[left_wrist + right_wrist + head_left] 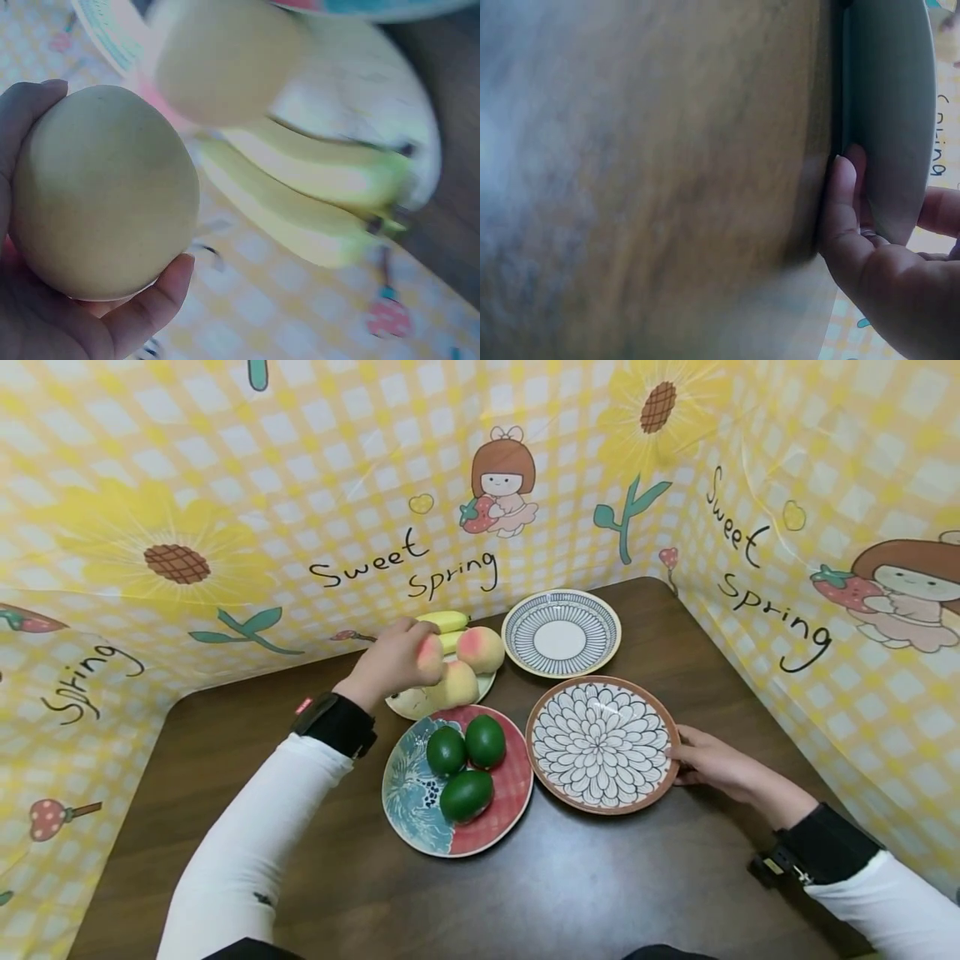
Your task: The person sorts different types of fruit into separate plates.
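My left hand (392, 662) grips a peach (105, 191) above a pale plate (408, 703) at the back. Two more peaches, one at the right (481, 650) and one in front (455, 683), are beside it, with bananas (448, 622) behind. In the left wrist view the bananas (300, 187) lie at the pale plate's edge. My right hand (712, 762) holds the right rim of a brown-rimmed plate (600, 745) with a petal pattern, thumb above and fingers beneath. The right wrist view shows that plate's pale underside (889, 112) between thumb and fingers.
A red and blue plate (495, 827) bearing avocados (467, 796) stands in the middle of the dark wooden table (337, 877). Behind the petal plate is a striped plate (562, 639). Yellow checked cloth (300, 485) encloses the back and sides.
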Tool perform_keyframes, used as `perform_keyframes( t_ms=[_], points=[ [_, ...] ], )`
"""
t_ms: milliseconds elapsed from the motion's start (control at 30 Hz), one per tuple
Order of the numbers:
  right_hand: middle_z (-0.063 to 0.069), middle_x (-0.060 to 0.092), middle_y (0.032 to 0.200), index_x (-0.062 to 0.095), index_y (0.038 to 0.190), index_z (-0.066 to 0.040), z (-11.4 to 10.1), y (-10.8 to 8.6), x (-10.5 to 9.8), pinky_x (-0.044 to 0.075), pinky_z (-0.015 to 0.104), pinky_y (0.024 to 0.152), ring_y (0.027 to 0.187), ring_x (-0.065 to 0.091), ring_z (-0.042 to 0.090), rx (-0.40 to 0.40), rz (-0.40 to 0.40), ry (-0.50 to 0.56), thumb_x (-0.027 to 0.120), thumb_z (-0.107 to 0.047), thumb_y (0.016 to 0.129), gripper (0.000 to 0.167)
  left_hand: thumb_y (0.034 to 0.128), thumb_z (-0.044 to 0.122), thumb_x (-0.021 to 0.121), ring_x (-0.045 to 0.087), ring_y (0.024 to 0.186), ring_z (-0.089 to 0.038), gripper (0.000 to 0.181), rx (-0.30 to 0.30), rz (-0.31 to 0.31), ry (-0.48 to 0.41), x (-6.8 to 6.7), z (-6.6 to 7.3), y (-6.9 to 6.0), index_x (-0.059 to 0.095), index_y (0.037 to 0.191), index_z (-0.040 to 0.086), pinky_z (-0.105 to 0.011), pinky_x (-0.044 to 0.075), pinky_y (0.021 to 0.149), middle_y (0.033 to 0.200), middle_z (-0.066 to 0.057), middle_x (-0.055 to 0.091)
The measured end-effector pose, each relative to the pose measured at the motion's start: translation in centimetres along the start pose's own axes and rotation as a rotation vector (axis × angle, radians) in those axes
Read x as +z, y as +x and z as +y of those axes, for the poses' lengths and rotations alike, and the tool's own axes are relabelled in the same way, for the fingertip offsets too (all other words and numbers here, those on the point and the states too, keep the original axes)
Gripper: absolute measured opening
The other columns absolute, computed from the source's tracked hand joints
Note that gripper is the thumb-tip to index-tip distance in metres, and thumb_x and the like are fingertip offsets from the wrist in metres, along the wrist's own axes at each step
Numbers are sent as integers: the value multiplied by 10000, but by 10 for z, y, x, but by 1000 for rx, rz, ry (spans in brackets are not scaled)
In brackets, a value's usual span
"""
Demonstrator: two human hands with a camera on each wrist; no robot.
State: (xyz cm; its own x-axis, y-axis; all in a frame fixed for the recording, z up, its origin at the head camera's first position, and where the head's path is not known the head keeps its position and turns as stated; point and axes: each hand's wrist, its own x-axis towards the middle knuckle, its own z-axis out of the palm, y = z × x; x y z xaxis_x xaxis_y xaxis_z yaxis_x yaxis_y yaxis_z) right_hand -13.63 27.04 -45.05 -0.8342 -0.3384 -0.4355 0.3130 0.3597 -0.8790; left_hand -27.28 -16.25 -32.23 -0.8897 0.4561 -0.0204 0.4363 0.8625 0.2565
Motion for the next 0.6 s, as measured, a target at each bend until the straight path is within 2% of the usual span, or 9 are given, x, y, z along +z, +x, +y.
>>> perform_keyframes(
  t_ms=[300, 467, 600],
  points=[
    [157, 609, 1117, 80, 1525, 205, 0, 0, -2, 543, 258, 754, 877, 590, 67, 0, 15, 19, 350, -112, 1066, 619, 788, 249, 833, 502, 1355, -400, 695, 191, 2, -23, 16, 77, 40, 564, 1401, 59, -490, 426, 1159, 1440, -219, 543],
    [123, 614, 1078, 83, 1523, 202, -1, 0, 1, 539, 249, 743, 855, 590, 61, 2, 17, 41, 361, -103, 1062, 619, 786, 247, 807, 511, 1345, -354, 702, 246, -15, -55, 26, 118, 53, 551, 1425, 106, -462, 452, 1132, 1442, -171, 541],
    [137, 611, 1089, 109, 1517, 197, -3, -1, 3, 539, 251, 747, 865, 592, 69, -5, 17, 57, 365, -104, 1062, 603, 796, 263, 811, 531, 1316, -322, 694, 283, -36, -71, 35, 145, 61, 549, 1425, 130, -438, 458, 1123, 1415, -143, 553]
  ],
)
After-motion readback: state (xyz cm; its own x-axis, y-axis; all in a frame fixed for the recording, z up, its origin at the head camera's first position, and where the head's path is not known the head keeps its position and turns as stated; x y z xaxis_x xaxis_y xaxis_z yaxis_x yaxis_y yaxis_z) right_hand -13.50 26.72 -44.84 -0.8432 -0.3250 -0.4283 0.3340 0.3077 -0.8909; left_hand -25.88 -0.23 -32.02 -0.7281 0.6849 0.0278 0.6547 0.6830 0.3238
